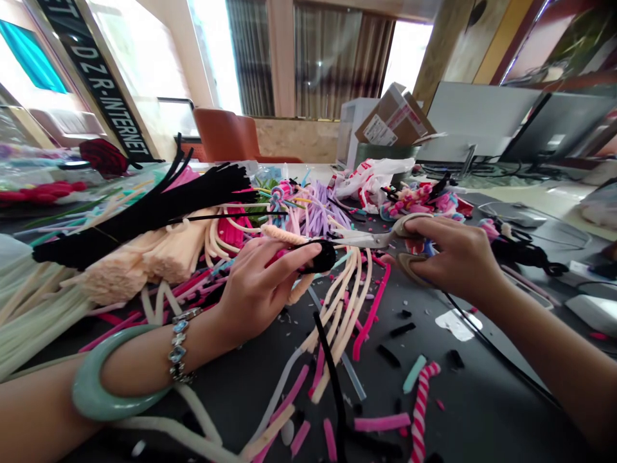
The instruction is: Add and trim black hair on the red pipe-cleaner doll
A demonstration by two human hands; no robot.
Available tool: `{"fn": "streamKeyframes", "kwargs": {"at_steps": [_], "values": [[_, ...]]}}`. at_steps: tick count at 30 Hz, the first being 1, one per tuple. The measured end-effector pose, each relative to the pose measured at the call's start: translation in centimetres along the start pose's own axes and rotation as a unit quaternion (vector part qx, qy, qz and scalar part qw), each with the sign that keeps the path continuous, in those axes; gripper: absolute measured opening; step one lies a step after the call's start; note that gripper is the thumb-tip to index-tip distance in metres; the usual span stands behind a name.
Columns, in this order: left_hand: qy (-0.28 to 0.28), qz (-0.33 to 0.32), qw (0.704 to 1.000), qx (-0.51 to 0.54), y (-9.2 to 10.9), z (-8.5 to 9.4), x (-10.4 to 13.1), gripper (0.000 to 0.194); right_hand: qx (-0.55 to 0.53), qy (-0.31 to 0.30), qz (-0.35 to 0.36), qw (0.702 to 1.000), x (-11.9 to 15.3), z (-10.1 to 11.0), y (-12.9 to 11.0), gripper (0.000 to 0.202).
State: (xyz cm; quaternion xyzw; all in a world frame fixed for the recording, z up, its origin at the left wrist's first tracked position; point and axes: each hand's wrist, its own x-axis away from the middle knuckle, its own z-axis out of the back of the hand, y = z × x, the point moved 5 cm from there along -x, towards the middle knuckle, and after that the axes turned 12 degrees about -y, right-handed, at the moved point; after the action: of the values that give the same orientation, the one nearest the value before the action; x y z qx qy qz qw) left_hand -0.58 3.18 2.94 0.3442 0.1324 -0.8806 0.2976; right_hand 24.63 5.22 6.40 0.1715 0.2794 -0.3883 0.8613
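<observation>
There were two hands, one left hand point(260, 276) and one right hand point(456, 254), with one pair of scissors point(359, 240) and one black rounded piece point(324, 257). Around them were one bangle point(91, 386), one beaded bracelet point(177, 350), one black bundle point(144, 215), two cream bundles point(113, 280), one striped twisted stick point(420, 411), one mint offcut point(414, 373), at least three pink offcuts point(382, 422), one cardboard box point(393, 119) and two monitors point(477, 116). The loose strands were too tangled to count.
</observation>
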Motion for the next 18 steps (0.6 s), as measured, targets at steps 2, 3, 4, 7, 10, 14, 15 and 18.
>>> {"fn": "streamKeyframes", "kwargs": {"at_steps": [2,3,4,7,10,14,15,18], "values": [[0.004,-0.009,1.0,-0.016,0.2,0.1,0.0,0.043,0.007,0.021,0.028,0.999,0.0,0.5,-0.1,0.02],[0.006,-0.013,1.0,-0.024,0.3,0.1,0.1,0.043,0.01,0.026,0.04,0.999,0.0,0.7,-0.1,0.02],[0.008,-0.018,0.999,-0.029,0.3,0.1,0.1,0.042,0.011,0.029,0.05,0.998,0.0,0.8,-0.2,0.021],[0.018,-0.025,0.999,-0.037,0.4,0.2,0.2,0.043,0.01,0.001,0.038,0.999,0.0,1.0,-0.3,0.023],[0.022,-0.029,0.998,-0.044,0.4,0.2,0.2,0.044,0.017,-0.023,0.01,1.0,-0.1,1.1,-0.2,0.024],[0.025,-0.036,0.998,-0.049,0.5,0.3,0.2,0.044,0.032,0.019,0.056,0.998,0.1,1.5,-0.3,0.025],[0.027,-0.037,0.998,-0.051,0.6,0.3,0.2,0.044,0.038,0.026,0.065,0.997,0.1,1.6,-0.3,0.025],[0.028,-0.045,0.997,-0.061,0.6,0.3,0.2,0.044,0.055,0.026,0.072,0.995,0.1,1.5,-0.3,0.021]]}}
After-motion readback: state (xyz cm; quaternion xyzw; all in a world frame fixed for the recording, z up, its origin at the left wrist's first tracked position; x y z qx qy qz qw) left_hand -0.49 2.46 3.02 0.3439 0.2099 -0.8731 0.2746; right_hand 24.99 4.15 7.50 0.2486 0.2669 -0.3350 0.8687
